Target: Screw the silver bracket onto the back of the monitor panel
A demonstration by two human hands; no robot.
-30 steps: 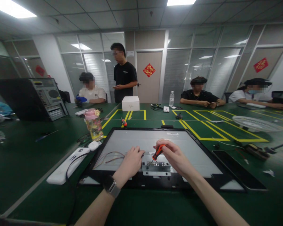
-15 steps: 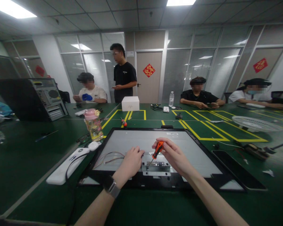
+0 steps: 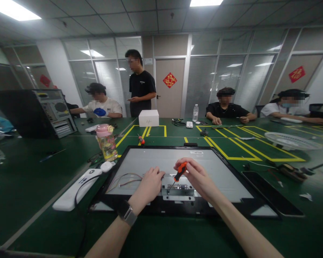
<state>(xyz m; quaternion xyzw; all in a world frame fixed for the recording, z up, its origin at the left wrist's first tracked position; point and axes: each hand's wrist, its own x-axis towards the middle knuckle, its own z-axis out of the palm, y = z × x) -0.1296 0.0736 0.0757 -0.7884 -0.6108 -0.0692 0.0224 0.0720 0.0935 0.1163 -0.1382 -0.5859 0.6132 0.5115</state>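
Observation:
A flat display panel (image 3: 226, 179) lies back side up on the green table, with a metal bracket (image 3: 177, 192) near its front edge. My right hand (image 3: 199, 175) grips an orange and black screwdriver (image 3: 181, 171) by its handle. The screwdriver slants down to the left, and its tip reaches the left end of the bracket. Curled fingers bring my left hand (image 3: 149, 186) against the bracket's left side; a small dark thing shows at the fingertips, but what they hold is hidden. Thin wires (image 3: 126, 179) run across the panel left of this hand.
Left of the panel are a white power strip (image 3: 76, 190) and a pink-lidded bottle (image 3: 107, 143). A dark glossy slab (image 3: 271, 193) lies right. Behind stand a white box (image 3: 149, 118) and a clear bottle (image 3: 195, 113). A computer case (image 3: 34, 113) stands far left; several people are across the table.
My hands and the screwdriver stay nearly in place. Across the table, the seated person at left has stretched an arm toward the computer case; another at right has moved their hands apart over the table.

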